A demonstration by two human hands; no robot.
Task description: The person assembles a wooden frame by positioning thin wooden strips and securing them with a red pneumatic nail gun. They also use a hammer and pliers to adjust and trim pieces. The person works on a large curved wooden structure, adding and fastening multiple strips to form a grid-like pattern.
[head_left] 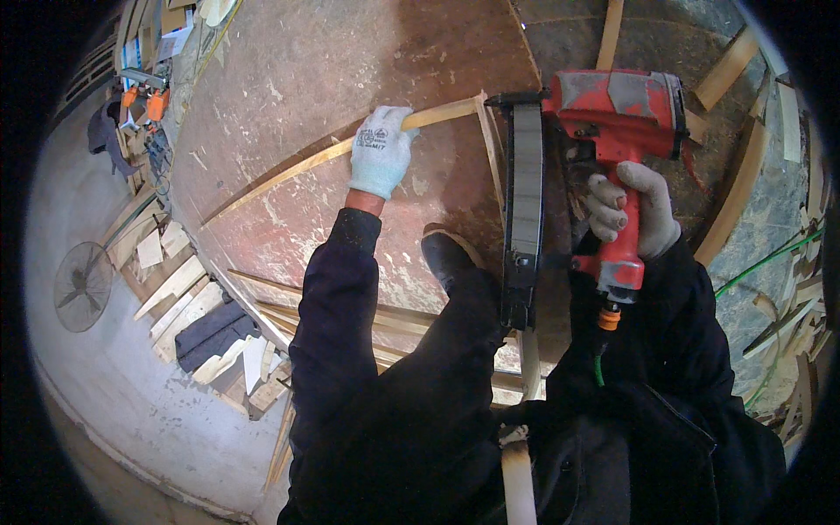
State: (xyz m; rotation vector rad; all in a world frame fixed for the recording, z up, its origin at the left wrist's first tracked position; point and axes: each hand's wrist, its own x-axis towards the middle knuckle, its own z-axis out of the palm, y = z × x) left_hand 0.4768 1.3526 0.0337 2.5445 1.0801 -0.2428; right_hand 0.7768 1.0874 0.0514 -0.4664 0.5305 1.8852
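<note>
My left hand [380, 150], in a white glove, presses down on a thin wooden strip [442, 114] that lies across a reddish-brown plywood board [289, 79]. My right hand [632, 210], in a grey glove, grips the handle of a red pneumatic nail gun [612, 109]. The gun's black magazine [525, 210] runs down toward me, and its nose sits at the corner where the strip meets a second strip [491, 153]. An orange air fitting [609, 315] hangs under the handle. My shoe [446, 258] rests on the board.
Offcuts of wood [175, 297] are piled at the left beside a floor fan [83, 284]. More strips and planks [744, 175] lie at the right, with a green hose [770, 258] across them. An orange tool [144, 101] sits far left.
</note>
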